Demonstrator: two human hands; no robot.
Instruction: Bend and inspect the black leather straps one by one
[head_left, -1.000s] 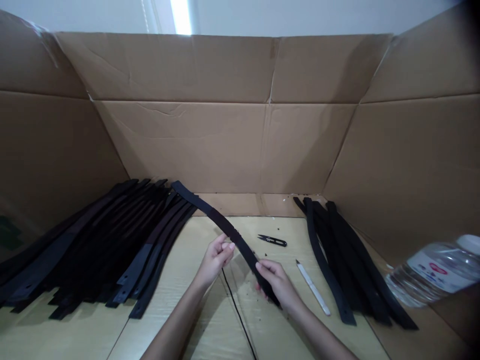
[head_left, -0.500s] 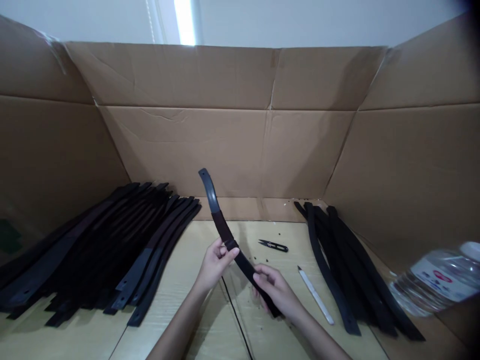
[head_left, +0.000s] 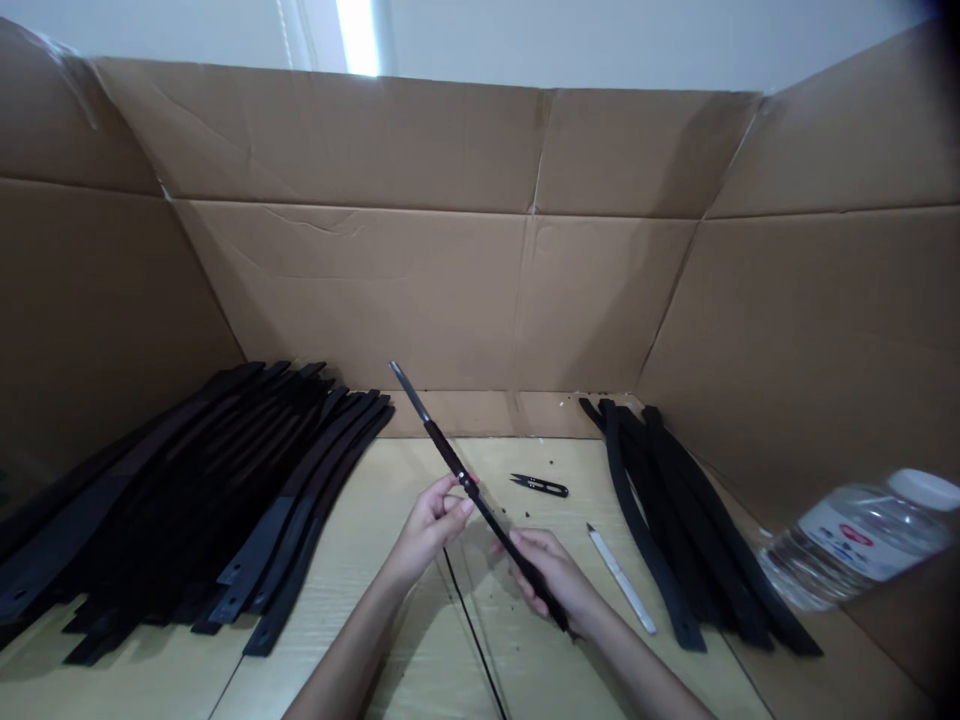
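Note:
My left hand point(head_left: 426, 528) pinches a long, curved black strap point(head_left: 448, 452) near its middle, by a dark band wrapped around it. The strap's far end is smooth and grey, and its narrow edge now faces me. Lower down, my right hand point(head_left: 556, 578) grips the black covered part, with fingers wrapped around it. A thin black cord point(head_left: 472, 628) runs from beside my left hand down toward the table's near edge; its upper end is hidden. Beyond my hands lie black thread snips point(head_left: 540, 486). A white pencil point(head_left: 621, 578) rests right of my right hand.
A large pile of similar black straps point(head_left: 285, 520) covers the left side. Several more straps point(head_left: 675, 530) lie at the right. A clear plastic bottle point(head_left: 862, 545) leans by the right side. Tall cardboard walls point(head_left: 420, 300) enclose the pale wooden table point(head_left: 330, 620).
Both hands have rolled the strap so that its thin edge, rather than its broad face, is toward me. The whole view has shifted slightly.

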